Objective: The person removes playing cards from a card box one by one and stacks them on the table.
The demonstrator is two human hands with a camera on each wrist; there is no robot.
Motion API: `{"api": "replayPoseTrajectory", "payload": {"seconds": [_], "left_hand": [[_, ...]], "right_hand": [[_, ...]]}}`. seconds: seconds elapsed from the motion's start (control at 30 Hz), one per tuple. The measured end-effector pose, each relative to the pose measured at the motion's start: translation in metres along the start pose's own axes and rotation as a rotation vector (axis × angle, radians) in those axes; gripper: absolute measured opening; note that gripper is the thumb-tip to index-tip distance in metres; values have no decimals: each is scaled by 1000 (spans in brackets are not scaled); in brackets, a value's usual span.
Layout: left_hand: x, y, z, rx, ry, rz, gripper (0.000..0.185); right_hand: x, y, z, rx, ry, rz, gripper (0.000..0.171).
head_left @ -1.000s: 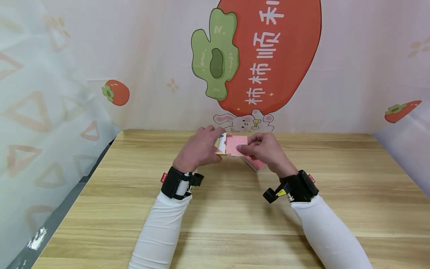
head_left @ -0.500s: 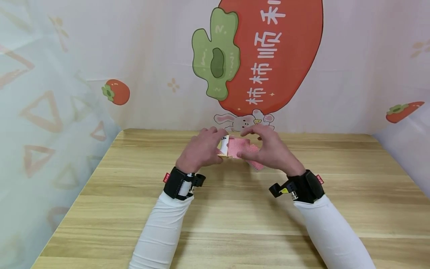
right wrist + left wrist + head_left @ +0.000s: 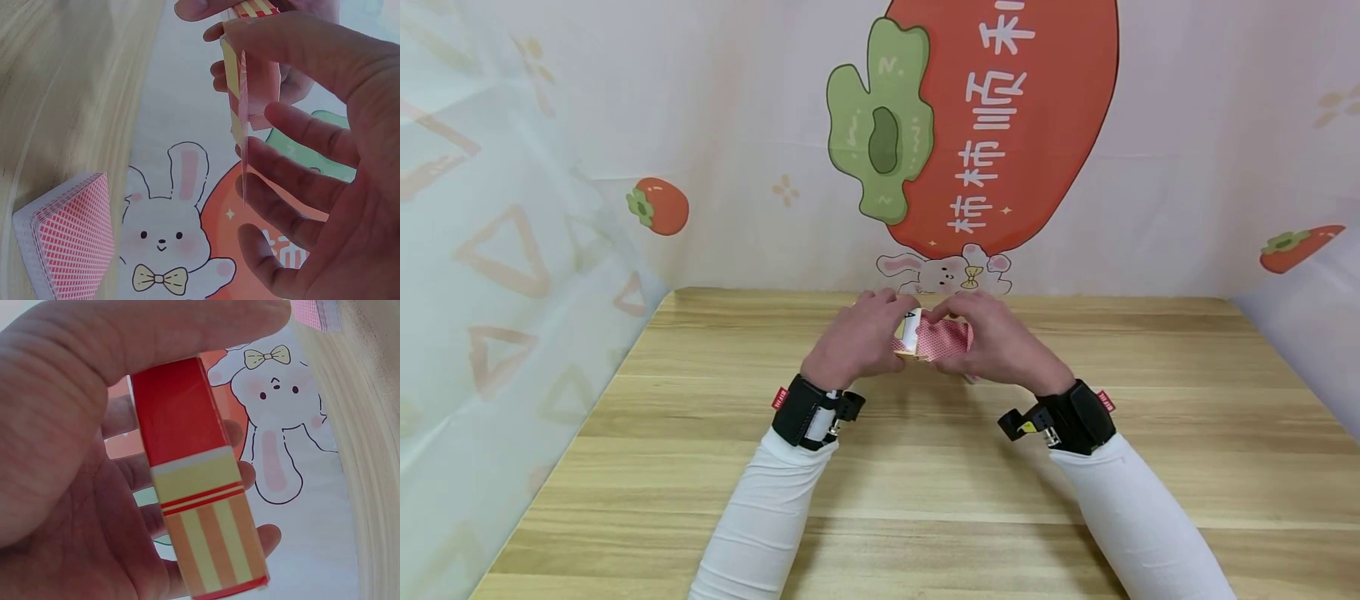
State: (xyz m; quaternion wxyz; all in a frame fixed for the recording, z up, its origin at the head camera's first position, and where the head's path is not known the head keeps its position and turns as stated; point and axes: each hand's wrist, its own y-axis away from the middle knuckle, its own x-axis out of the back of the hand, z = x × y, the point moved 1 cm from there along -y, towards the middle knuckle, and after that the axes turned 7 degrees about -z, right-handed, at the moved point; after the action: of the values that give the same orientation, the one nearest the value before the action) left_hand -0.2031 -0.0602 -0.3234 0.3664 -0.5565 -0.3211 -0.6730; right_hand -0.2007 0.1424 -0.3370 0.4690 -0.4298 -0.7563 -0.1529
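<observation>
My left hand (image 3: pixel 853 343) grips a small playing-card box (image 3: pixel 203 481). Its red and striped narrow side faces the left wrist view, with the thumb along one end and fingertips round the far side. A white panel marked "A" (image 3: pixel 912 330) shows in the head view. From the box's right end extends a thin red-patterned playing card (image 3: pixel 945 340), slightly bowed. My right hand (image 3: pixel 1003 346) holds this card between thumb and fingers; the right wrist view shows it nearly edge-on, close beside the box's yellow flap (image 3: pixel 231 69).
A stack of red-backed playing cards (image 3: pixel 78 240) lies on the wooden table (image 3: pixel 895 483), mostly hidden behind my right hand in the head view. A printed backdrop (image 3: pixel 737 125) rises at the table's far edge.
My right hand let go of the card, spread its thumb and fingers, then closed in on it again. The card now bows. The left hand, with the box, moved slightly right and nearer.
</observation>
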Motion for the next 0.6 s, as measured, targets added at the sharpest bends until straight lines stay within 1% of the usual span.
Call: {"api": "replayPoseTrajectory", "payload": {"seconds": [0.2,0.4,0.5,0.6], "left_hand": [[0,0,-4,-6,12,2,77],[2,2,-11,14,44,3,81],[3,3,-15,23,62,0,79],[5,5,-19,27,79,5,78]], "right_hand": [[3,1,1,8,28,-15,50],[13,6,3,-10,63,-44,48],[18,9,4,-23,76,-58,48],[23,11,6,-26,76,-49,46]]}}
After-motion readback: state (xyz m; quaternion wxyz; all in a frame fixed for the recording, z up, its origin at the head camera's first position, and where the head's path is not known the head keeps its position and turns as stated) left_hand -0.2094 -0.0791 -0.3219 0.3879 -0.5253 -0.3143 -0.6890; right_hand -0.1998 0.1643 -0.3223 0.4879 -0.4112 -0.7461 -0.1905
